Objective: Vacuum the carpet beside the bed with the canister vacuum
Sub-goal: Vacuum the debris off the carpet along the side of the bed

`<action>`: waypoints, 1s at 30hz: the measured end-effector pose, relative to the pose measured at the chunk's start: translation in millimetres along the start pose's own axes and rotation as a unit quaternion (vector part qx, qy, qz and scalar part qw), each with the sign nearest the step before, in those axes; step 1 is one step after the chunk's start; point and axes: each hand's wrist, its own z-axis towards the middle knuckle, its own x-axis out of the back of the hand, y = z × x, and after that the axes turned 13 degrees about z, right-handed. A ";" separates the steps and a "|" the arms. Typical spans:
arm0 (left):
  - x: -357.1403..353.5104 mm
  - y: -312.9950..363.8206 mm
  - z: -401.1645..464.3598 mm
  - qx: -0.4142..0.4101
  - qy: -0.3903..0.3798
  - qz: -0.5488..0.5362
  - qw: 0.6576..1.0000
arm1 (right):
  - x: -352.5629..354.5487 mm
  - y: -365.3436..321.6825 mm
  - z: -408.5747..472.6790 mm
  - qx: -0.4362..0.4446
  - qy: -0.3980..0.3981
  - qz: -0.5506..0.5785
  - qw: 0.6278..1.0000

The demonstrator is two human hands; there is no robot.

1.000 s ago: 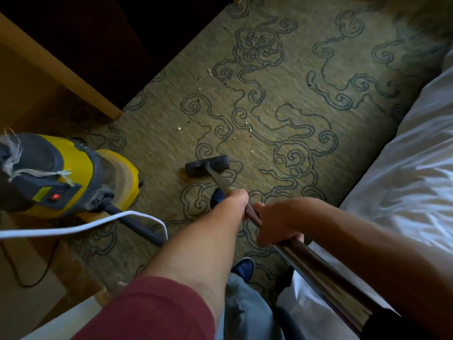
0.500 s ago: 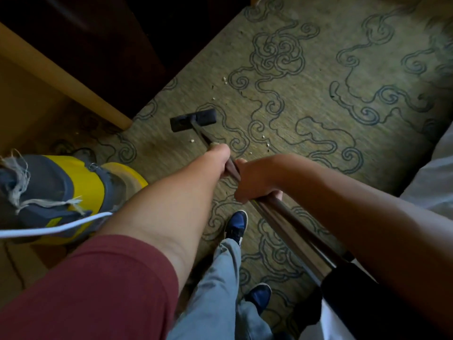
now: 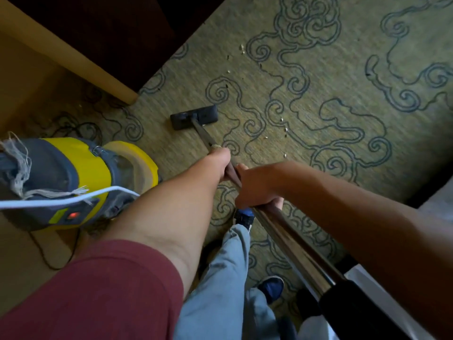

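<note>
Item: canister vacuum (image 3: 73, 182), yellow and grey, stood at 9 o'clock on the floor, red switch lit; a white cord (image 3: 61, 201) crossed its top.
Wand: metal tube (image 3: 289, 231) ran from 5 o'clock up to the floor head (image 3: 195, 117), which lay flat on the carpet (image 3: 331, 123) near centre, toward 11 o'clock.
Left hand (image 3: 219, 159): closed round the tube, forward on the wand.
Right hand (image 3: 257, 190): closed round the tube just behind the left.
Change: half a second earlier the head sat farther out toward 11 o'clock, close to the wooden furniture edge (image 3: 73, 55); it was since drawn back toward the feet, as in the stroke before that.
Debris: pale crumbs (image 3: 284, 126) remained at 1 o'clock of the head, more (image 3: 242, 48) at 12 o'clock.
Bed: white sheet (image 3: 438, 204) at 3 o'clock.
Reading: a back-and-forth pass was under way; the crumbed strip to the right looked uncleaned, so the strokes likely needed shifting that way.
</note>
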 end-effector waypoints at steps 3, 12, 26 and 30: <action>-10.0 -15.2 -11.2 0.008 0.002 -0.007 1.000 | -12.0 6.6 -9.3 -0.011 -0.028 0.009 1.000; -68.7 -130.5 -61.3 0.009 -0.026 -0.020 0.999 | -117.7 37.3 -80.6 -0.048 -0.052 0.046 0.996; -182.1 -273.2 -153.3 0.047 -0.098 -0.016 0.994 | -260.2 104.5 -200.3 -0.114 -0.051 0.024 0.992; -203.3 -292.4 -186.5 0.042 -0.097 -0.010 0.994 | -283.1 112.1 -229.6 -0.128 -0.040 0.021 0.991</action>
